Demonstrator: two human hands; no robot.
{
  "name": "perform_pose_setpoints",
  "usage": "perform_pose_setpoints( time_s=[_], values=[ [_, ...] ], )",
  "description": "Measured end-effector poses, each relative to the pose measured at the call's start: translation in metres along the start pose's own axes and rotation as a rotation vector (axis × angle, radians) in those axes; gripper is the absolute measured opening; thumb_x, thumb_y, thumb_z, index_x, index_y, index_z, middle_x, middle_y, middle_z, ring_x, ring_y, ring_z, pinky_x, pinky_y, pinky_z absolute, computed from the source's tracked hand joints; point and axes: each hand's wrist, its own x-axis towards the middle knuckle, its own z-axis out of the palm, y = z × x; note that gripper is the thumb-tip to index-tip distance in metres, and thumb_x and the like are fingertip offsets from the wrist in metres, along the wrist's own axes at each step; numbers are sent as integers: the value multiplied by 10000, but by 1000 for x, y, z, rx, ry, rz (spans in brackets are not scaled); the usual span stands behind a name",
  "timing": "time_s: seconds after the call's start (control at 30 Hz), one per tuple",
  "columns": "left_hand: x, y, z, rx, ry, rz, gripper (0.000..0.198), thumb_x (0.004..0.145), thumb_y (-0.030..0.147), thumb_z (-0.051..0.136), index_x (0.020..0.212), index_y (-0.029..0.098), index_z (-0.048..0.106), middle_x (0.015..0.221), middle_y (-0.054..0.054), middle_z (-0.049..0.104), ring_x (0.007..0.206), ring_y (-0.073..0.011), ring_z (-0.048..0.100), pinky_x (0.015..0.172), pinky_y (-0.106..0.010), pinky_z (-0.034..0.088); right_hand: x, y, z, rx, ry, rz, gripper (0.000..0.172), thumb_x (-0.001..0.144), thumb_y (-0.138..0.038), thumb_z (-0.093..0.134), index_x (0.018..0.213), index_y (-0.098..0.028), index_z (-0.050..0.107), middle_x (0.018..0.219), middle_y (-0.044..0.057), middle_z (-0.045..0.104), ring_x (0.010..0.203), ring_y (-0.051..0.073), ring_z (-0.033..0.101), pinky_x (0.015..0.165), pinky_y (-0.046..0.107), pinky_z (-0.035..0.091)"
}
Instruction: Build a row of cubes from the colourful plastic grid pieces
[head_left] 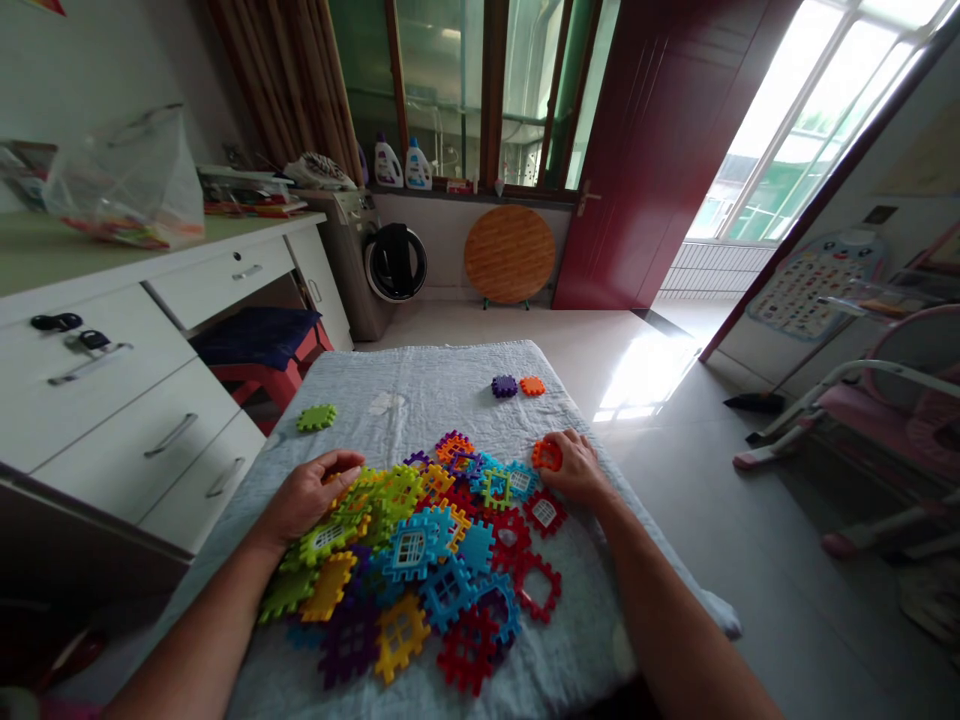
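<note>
A heap of interlocking plastic building pieces (409, 550) in green, yellow, blue, red and purple is spread over the cloth-covered table. My left hand (311, 495) rests at the heap's left edge, beside the green pieces, its thumb a little apart from the curled fingers. On the right, my right hand (579, 468) has its fingers on an orange piece (546, 456) with an opening in it. Just below that hand lies a red window piece (545, 511). Away from the heap are a single green piece (316, 417), a purple piece (504, 386) and an orange solid piece (532, 385).
A pale cloth (420, 375) covers the table. White drawers (142, 400) and a dark-topped stool (259, 340) stand left. Beyond are a washing machine (360, 265), a round wooden tabletop (510, 255) and a red door (645, 150). A pink chair (892, 385) is at right.
</note>
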Motion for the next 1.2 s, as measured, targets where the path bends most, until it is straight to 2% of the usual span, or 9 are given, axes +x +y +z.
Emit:
perform_pose_setpoints(
  time_s=[0.6,0.77,1.0,1.2],
  values=[
    [-1,3,0,32,7,13,470,686,565,620,940,174,673,925,-66,725,863,-239,673,822,-314,535,2,2,0,-13,-18,-35,449,660,-352,641,1089,-227,594,1057,56,540,995,241,456,863,333,305],
    [1,-3,0,17,2,19,483,680,572,627,952,175,675,935,-67,727,872,-239,674,817,-312,535,2,5,3,-15,-2,-49,522,661,-332,644,1163,-216,563,1076,59,537,1005,238,449,869,332,300],
    [0,-5,-1,17,-16,15,466,704,560,616,967,177,662,955,-67,720,890,-235,671,832,-312,528,2,5,3,-9,-1,-63,379,684,-370,640,1038,-238,606,1025,37,540,979,221,455,858,326,299],
    [2,-4,0,8,-5,4,473,688,559,626,962,176,671,943,-71,726,872,-243,674,806,-315,537,1,3,-2,-38,-27,-83,481,668,-370,658,1116,-220,567,1043,52,538,984,229,447,836,320,303]
  ],
)
